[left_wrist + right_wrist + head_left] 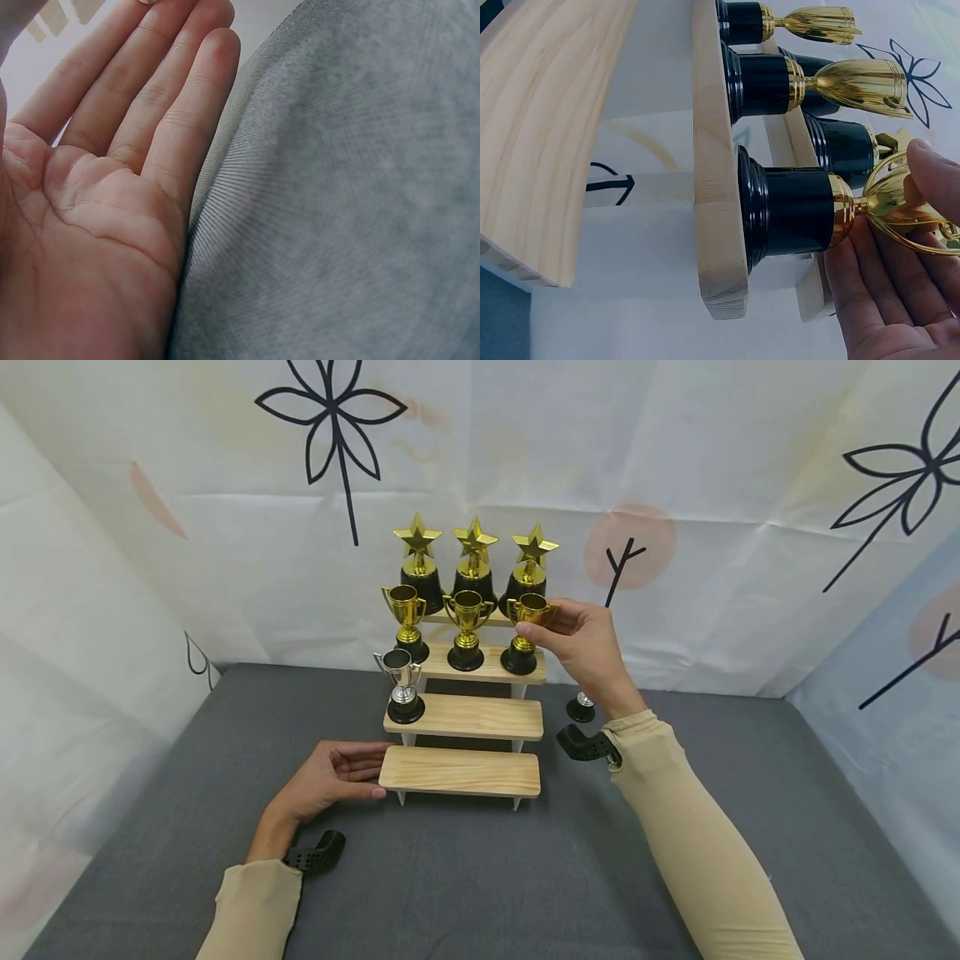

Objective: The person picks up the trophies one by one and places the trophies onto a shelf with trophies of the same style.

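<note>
Item: gold cup trophy [527, 628], right end of your stepped wooden stand's [459, 772] second-highest shelf. Your right hand [581, 642] pinches its bowl from 3 o'clock. Left hand [334, 774] lies flat, empty, at the stand's 9 o'clock.
Risk: nudging the neighbouring cup [467, 631] over, in my judgement.
</note>
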Demonstrator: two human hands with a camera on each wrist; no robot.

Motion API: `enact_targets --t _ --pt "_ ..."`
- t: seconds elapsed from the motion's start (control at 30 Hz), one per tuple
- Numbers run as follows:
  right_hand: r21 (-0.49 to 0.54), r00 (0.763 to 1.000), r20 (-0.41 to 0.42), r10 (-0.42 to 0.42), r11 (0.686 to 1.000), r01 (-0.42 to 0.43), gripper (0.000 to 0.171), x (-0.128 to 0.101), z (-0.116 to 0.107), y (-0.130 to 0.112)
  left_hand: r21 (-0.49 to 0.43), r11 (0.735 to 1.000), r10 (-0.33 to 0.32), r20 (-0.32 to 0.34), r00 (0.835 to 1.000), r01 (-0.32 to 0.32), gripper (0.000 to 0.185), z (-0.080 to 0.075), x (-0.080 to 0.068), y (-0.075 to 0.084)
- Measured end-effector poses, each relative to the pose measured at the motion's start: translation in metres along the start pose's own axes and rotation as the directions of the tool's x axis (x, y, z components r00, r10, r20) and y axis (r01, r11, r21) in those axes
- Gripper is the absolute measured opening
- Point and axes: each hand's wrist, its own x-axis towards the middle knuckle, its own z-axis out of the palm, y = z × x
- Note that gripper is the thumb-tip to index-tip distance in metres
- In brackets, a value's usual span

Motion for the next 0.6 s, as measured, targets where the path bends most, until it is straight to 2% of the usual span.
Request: enact_targets --t 0.43,0.6 --pt "-0.07 1.0 -0.01 0.027 0.997 -0.028 0.031 -0.0012 0.0025 0.0037 0.006 1.0 -0.018 -0.012 1.0 0.018 0.074 0.0011 -0.0002 0.0003" --pt "-0.065 1.0 -0.011 0.021 0.998 -0.022 0.032 -0.0014 0.0028 0.0042 -0.001 1.0 -0.006 -0.006 1.0 0.006 0.074 0.0013 -0.0001 0.0002"
